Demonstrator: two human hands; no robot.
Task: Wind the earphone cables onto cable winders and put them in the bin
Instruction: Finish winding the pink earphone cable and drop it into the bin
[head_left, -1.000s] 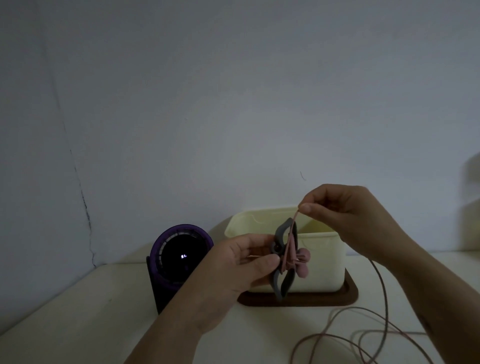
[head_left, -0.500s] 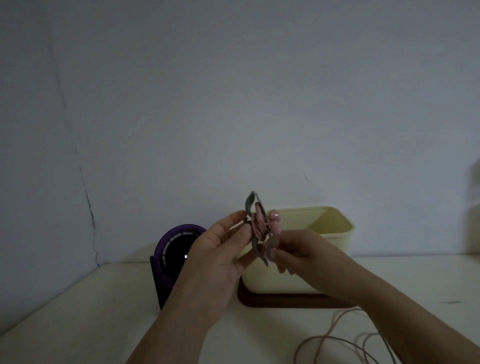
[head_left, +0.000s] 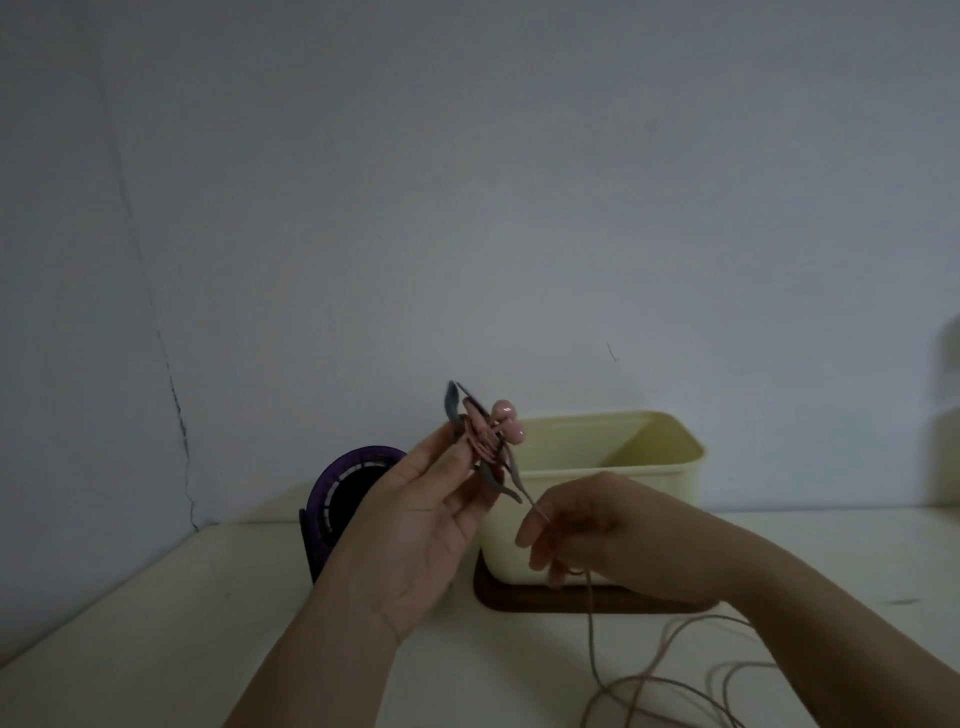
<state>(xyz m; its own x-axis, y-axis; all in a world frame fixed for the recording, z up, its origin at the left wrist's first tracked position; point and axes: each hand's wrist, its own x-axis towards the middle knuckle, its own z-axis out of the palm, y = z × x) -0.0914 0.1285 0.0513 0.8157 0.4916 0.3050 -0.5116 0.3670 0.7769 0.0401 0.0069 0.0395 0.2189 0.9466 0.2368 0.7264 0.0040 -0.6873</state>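
Loose cable (head_left: 670, 686) loops on the table (head_left: 156, 623), near right. My right hand (head_left: 587, 525) pinches it taut. My left hand (head_left: 415, 519) clamps the grey winder (head_left: 453, 408) mid-air, long axis tilted upper-left to lower-right, earbuds (head_left: 508, 422) pointing right. Behind stand the open-topped bin (head_left: 623, 483) on a tray (head_left: 519, 603) and a purple round device (head_left: 337, 483); the wall (head_left: 467, 208) blocks beyond.

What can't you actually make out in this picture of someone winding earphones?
Head view, dim light.
Bottom of the bin: hidden by its own front wall.
Loose end of the cable: cut off by the bottom edge.
Number of turns on the cable winder: too small, partly behind the left hand.
The purple device: partly covered by that hand.
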